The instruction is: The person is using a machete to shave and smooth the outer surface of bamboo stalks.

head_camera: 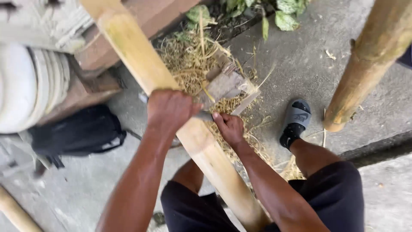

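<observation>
A long pale bamboo pole (141, 64) slants from the top left down to between my knees. My left hand (168, 109) grips around it at mid-length. My right hand (229, 127) holds the handle of a chopping blade (225, 83) whose flat metal head lies just right of the pole, over a heap of straw-coloured shavings (193, 60). The handle is mostly hidden by my hands and the pole.
A second bamboo pole (369, 64) leans at the right. My foot in a grey slide sandal (297, 116) rests on the concrete. A black bag (77, 131) lies at the left beside a white ridged object (25, 86) and brown wooden blocks (103, 51). Green leaves (283, 15) sit at top.
</observation>
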